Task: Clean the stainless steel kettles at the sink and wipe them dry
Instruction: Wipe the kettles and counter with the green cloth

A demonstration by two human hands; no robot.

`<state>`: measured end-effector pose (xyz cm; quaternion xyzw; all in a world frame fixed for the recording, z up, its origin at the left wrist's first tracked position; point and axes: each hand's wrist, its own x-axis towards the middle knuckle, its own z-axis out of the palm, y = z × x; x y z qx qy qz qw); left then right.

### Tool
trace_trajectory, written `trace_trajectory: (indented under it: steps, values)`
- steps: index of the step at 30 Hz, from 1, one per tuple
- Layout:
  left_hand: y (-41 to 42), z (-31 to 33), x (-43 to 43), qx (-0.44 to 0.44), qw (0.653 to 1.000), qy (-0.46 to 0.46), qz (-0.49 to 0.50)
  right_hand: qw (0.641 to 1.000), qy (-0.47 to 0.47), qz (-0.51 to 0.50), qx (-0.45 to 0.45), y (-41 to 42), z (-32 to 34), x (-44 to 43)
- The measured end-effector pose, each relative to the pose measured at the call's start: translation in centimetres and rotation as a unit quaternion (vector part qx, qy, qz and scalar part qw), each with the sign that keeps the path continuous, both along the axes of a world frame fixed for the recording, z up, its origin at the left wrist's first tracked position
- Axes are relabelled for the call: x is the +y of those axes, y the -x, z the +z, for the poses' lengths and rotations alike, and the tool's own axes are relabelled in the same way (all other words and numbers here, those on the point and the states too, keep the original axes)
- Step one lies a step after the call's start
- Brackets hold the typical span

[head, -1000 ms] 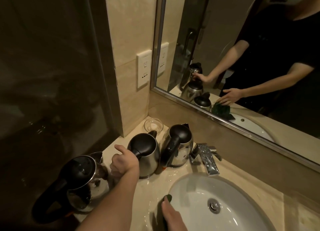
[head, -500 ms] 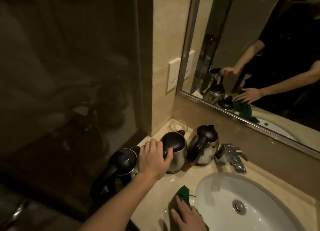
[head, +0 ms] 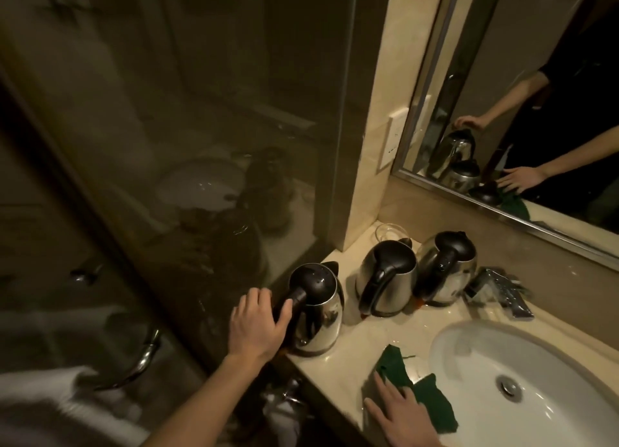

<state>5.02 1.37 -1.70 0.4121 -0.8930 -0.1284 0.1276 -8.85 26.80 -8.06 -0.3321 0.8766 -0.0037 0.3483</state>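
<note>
Three stainless steel kettles with black lids and handles stand in a row on the beige counter. My left hand [head: 258, 322] grips the black handle of the left kettle [head: 320, 312], which sits at the counter's left edge. The middle kettle [head: 387, 277] and the right kettle [head: 447, 267] stand untouched by the wall. My right hand [head: 402, 413] lies flat, fingers spread, on a dark green cloth [head: 418, 391] that drapes over the rim of the white sink [head: 536, 389].
A chrome tap [head: 502, 291] stands behind the basin. A small glass bowl [head: 390, 232] sits in the corner behind the kettles. A mirror [head: 536, 111] lines the wall, and a glass partition [head: 167, 178] closes off the left side. The countertop [head: 341, 373] looks wet.
My left hand has moved from the middle kettle's lid to the left kettle's handle. My right hand stays on the green cloth. The view has swung left.
</note>
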Motion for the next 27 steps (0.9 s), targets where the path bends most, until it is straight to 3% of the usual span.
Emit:
trace_trajectory:
  steps: [4,9,17,23,27]
  values:
    - [0.0,-2.3,0.4,0.023,0.993,-0.113,-0.032,0.999,0.001,0.001,0.032,-0.7,-0.6,0.8]
    - [0.9,-3.1,0.3,0.138,0.972,-0.191,-0.021,0.999,0.007,-0.019,0.042,-1.0,-1.2,1.2]
    - [1.6,-3.1,1.0,0.164,0.969,-0.184,0.004,0.987,0.118,-0.109,0.032,-0.8,-1.6,2.6]
    - [1.7,-3.5,3.2,0.161,0.964,-0.209,-0.025,0.927,0.262,-0.269,-0.014,-0.3,-0.4,3.4]
    - [1.7,-3.6,5.0,0.173,0.963,-0.203,-0.033,0.903,0.311,-0.295,-0.015,0.0,0.5,4.4]
